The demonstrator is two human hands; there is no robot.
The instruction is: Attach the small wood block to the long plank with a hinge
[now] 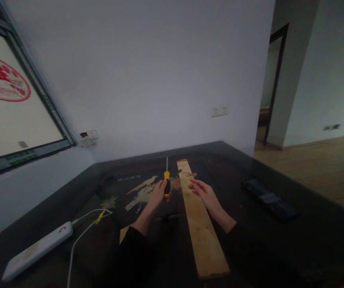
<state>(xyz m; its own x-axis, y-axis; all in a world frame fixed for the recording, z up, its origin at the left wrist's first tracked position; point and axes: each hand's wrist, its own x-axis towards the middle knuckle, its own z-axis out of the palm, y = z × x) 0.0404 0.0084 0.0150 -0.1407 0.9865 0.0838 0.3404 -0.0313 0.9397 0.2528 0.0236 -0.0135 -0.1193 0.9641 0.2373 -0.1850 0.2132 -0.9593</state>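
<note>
My left hand (pixel 160 189) is closed around the yellow and black handle of a screwdriver (pixel 167 176), whose shaft points up and away from me. A long, narrow wooden board (pixel 200 232) lies lengthwise on the dark table, to the right of the screwdriver. Over the board's upper half is my right hand (pixel 204 192), its thumb and fingers drawn together in a pinch; whatever is between them is too small to make out. Left of my left wrist lie a small metal plate with holes (pixel 130 205) and a thin shiny metal piece (pixel 139 208).
A white power strip (pixel 38 252) with a white cable lies at the left. To the right rests a dark, flat pouch-like object (pixel 269 200). Part of another wooden piece (pixel 123 234) shows beside my left sleeve. The dark table (pixel 220 160) meets the wall.
</note>
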